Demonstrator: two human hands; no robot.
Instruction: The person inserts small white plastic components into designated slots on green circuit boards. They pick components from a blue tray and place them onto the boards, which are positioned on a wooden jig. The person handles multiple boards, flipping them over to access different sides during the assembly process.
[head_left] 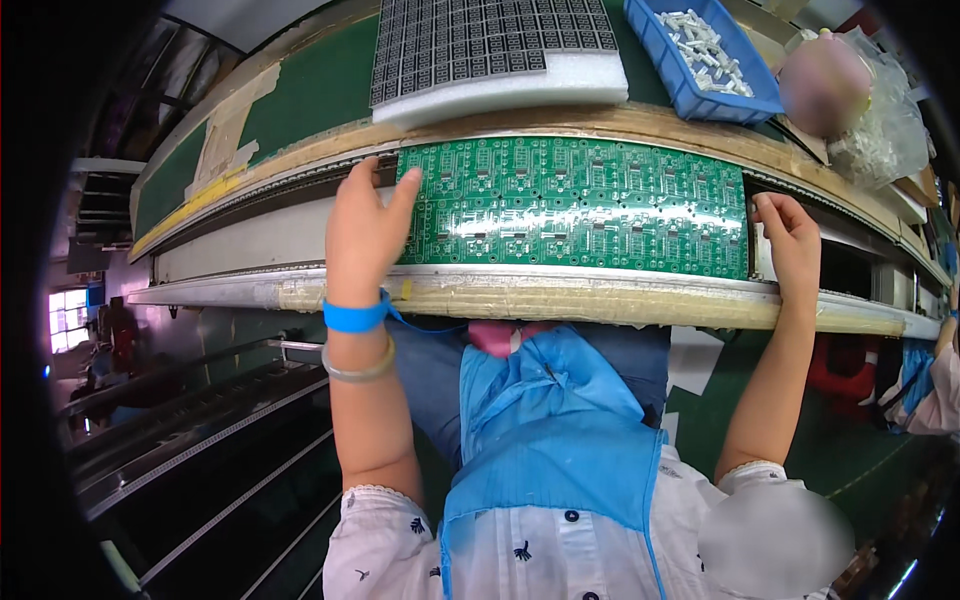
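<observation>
At green circuit-board panel's (570, 190) 9 o'clock edge, left hand (365, 225), fingers wide; 3 o'clock edge, right hand (792, 240), fingers narrow, can't tell if gripping.

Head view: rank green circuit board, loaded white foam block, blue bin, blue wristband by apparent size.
1. Green circuit board
2. White foam block, cropped at top
3. Blue bin
4. Blue wristband

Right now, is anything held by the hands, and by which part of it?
A hold cannot be told for sure: the left hand is at the left edge of the green circuit board, the right hand at its right edge.
</observation>
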